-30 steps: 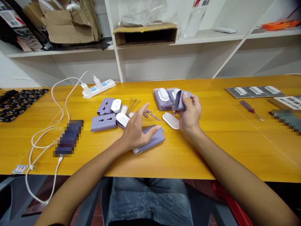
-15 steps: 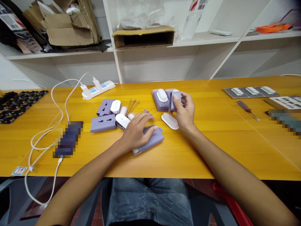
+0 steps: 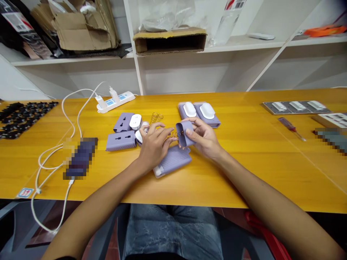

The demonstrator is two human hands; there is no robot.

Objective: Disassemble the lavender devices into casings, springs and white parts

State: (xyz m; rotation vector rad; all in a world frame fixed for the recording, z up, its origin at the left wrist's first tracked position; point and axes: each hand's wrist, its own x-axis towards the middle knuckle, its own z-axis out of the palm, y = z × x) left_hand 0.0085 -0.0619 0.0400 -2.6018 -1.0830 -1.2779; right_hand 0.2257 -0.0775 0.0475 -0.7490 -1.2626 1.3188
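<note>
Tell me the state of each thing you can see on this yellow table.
Right hand: gripping the sleeve.
Hollow lavender plastic sleeve: held up, open end showing.
Left hand: fingers spread, holding nothing visible.
Ribbed lavender plastic casing: lying flat.
White power strip: white chargers plugged in.

You are working among six lilac plastic housings (image 3: 121, 141), one of them in your right hand (image 3: 204, 139); at least four white caps (image 3: 207, 110); two coil springs (image 3: 156, 117); one power strip (image 3: 115, 102) carrying two white chargers (image 3: 101, 102); one red-handled screwdriver (image 3: 285, 124).
</note>
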